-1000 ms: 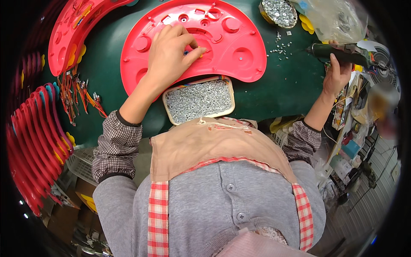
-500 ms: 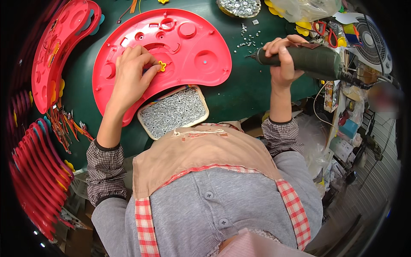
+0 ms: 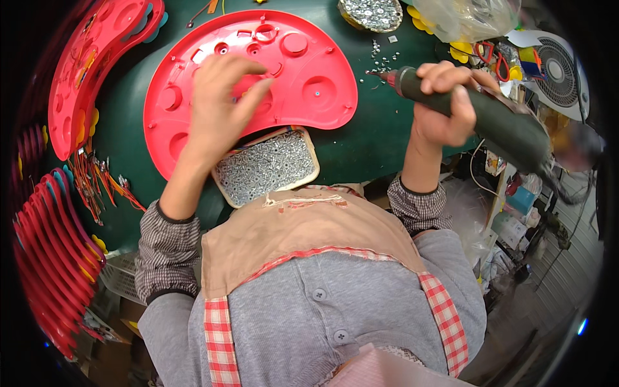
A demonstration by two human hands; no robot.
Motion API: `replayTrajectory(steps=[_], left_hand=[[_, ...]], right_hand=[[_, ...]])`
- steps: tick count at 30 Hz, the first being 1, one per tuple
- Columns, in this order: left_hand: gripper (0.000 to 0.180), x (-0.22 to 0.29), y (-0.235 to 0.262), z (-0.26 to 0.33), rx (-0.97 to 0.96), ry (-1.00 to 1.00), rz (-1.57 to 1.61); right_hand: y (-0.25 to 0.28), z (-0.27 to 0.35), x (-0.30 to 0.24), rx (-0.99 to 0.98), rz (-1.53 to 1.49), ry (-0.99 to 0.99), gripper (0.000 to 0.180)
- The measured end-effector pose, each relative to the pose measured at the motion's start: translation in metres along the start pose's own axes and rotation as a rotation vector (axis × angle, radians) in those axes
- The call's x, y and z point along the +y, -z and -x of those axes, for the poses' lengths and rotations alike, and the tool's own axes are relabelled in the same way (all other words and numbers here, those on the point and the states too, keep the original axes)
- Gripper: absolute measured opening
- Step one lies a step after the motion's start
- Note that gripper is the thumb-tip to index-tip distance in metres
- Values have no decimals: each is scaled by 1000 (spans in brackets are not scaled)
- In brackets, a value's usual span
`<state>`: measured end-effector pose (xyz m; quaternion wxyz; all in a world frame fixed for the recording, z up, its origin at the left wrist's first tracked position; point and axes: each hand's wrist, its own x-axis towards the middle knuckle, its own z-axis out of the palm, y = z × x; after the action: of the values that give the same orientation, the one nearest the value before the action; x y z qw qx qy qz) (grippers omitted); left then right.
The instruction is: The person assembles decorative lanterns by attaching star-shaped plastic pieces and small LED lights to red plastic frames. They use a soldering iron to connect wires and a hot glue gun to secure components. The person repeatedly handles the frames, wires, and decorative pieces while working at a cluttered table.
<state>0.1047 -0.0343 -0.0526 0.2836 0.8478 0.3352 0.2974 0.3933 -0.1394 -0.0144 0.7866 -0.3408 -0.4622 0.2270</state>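
Here the left hand (image 3: pixel 222 106) is resting flat on the red half-round plastic panel (image 3: pixel 309 71), fingers spread and curled lightly over its middle, pressing it down onto the green worktop (image 3: pixel 387 138) rather than gripping anything that can be seen; whether a screw is pinched under the fingertips is hidden. The right hand (image 3: pixel 445 103) is clenching a dark green powered screwdriver (image 3: pixel 490 119), its tip pointing left toward the panel's right edge but hanging apart from it, over a scatter of loose screws (image 3: pixel 380 58). A shallow tray of small screws (image 3: pixel 267 166) is lying just below the panel, touching its straight edge, near the person's apron. A second round dish of screws (image 3: pixel 373 13) is sitting at the far rim, and more red panels (image 3: pixel 87 71) are stacking up on the left.

By my reading, this is the fastening step: the panel is being steadied while the driver is being brought in. The next move calls for lining the tip squarely over a screw hole, with the panel kept from sliding.
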Motion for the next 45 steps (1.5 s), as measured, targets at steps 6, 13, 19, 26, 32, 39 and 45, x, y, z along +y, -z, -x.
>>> replayTrajectory(steps=[6,13,19,26,32,39,45], left_hand=[[24,40,-59,-19,-26,-173,302],[11,33,-46,-5,-105,-275,311],[24,40,-43,13,63,-319,239],[26,33,-37,41,41,-179,43],[16,25,-42,48,13,-171,4],[19,26,-40,48,-3,-147,22],[18,24,-36,49,-27,-151,3]], right_hand=[[-28,3,-32,-130,-144,-3,50],[-48,11,-38,-183,-259,-106,50],[-61,16,-45,-227,-245,-191,45],[-65,29,-15,-333,13,-101,42],[-57,34,12,-249,23,-103,43],[-56,37,36,-310,-16,-136,33],[-51,23,23,-346,70,-303,38]])
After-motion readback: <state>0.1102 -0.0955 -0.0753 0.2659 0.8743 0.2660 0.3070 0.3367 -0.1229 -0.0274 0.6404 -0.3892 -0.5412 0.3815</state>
